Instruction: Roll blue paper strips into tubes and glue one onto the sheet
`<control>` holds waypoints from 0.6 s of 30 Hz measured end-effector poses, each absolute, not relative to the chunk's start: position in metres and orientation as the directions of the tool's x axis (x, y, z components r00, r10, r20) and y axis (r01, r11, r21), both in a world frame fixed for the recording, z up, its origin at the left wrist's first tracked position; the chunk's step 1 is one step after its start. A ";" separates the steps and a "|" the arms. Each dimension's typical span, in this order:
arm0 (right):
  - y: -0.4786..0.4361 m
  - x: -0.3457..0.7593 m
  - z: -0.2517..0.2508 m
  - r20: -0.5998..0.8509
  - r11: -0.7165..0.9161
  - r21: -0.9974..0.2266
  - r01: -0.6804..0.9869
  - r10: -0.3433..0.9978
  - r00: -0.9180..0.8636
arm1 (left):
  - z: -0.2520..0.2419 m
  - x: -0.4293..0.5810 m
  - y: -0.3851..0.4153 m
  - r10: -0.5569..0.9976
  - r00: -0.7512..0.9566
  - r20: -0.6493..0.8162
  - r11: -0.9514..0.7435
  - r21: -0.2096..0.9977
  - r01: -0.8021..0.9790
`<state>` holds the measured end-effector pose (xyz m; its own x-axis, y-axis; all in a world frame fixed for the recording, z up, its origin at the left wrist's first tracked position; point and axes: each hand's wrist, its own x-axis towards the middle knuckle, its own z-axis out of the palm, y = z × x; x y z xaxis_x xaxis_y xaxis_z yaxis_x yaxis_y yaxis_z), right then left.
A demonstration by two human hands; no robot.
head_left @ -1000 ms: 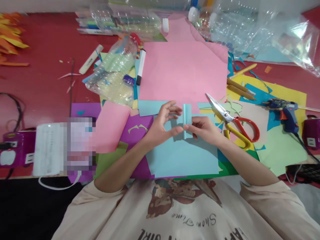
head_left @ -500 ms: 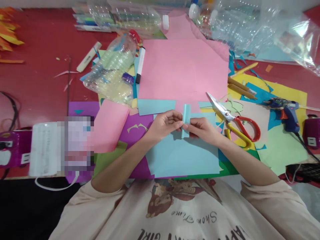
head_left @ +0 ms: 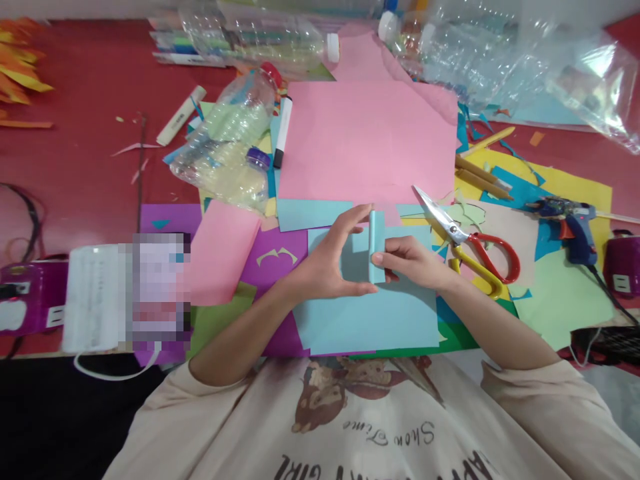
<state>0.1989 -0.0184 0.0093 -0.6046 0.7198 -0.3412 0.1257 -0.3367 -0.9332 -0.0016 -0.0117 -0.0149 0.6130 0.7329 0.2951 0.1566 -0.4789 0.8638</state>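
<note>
A small folded strip of light blue paper (head_left: 377, 241) stands upright between both hands, above a larger light blue sheet (head_left: 367, 313). My right hand (head_left: 413, 261) pinches the strip's right side between thumb and fingers. My left hand (head_left: 330, 263) spans the strip in a C shape, forefinger on its top end and thumb at its bottom end. A large pink sheet (head_left: 367, 143) lies just beyond the hands.
Red and yellow handled scissors (head_left: 467, 243) lie to the right of my hands, a blue glue gun (head_left: 573, 223) farther right. Crushed plastic bottles (head_left: 227, 150) and a marker (head_left: 283, 133) lie at the left, more bottles and plastic at the back. Coloured paper sheets cover the red table (head_left: 75, 173).
My left hand went from a pinch beside the strip to a wide span, forefinger at its top end and thumb at its bottom. The right hand kept its hold.
</note>
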 end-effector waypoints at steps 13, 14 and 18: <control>-0.019 0.194 0.008 -0.261 -0.190 -0.964 0.186 0.806 -0.531 | -0.016 -0.004 -0.010 0.687 0.561 0.462 -0.720 0.537 0.439; -0.019 0.194 0.008 -0.266 -0.192 -0.963 0.191 0.809 -0.524 | -0.017 -0.004 -0.011 0.685 0.554 0.473 -0.724 0.520 0.452; -0.020 0.194 0.006 -0.295 -0.223 -0.954 0.199 0.799 -0.524 | -0.018 -0.003 -0.010 0.664 0.551 0.505 -0.746 0.486 0.454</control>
